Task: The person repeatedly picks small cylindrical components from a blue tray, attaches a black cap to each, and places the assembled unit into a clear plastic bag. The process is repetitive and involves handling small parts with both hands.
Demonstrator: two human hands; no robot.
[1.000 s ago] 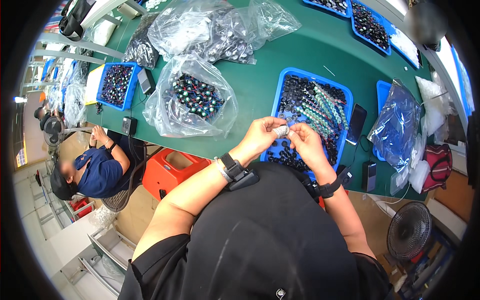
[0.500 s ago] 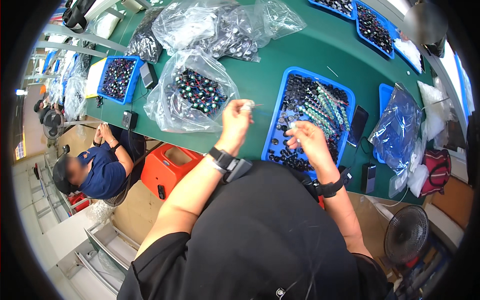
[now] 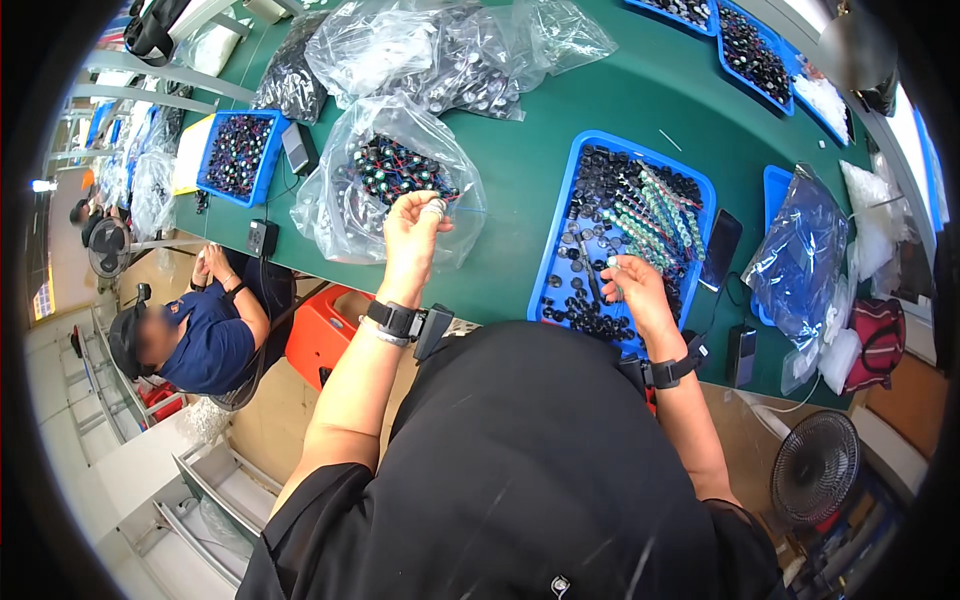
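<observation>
My left hand [image 3: 410, 240] is over the near edge of an open clear plastic bag [image 3: 335, 215]. Its fingers are closed on a small round silvery part [image 3: 436, 206], with a thin wire trailing to the right. In the bag lie many round parts with red and dark wires [image 3: 385, 172]. My right hand [image 3: 640, 292] is above the near half of a blue tray [image 3: 549, 262], fingertips pinched on a small pale piece [image 3: 612, 262]. The tray holds small black round caps [image 3: 568, 308] and a bundle of greenish strips of round parts [image 3: 650, 215]. A thin dark tool [image 3: 588, 265] lies among the caps.
A smaller blue tray of wired parts [image 3: 240, 160] stands left, near a seated person [image 3: 205, 340]. Filled clear bags [image 3: 400, 50] lie at the back. To the right are a dark phone [image 3: 721, 248], a bagged blue tray [image 3: 795, 250] and a fan [image 3: 815, 465].
My left hand has moved left with the round part, from between bag and tray to over the bag. My right hand has shifted slightly right and down, uncovering the thin dark tool.
</observation>
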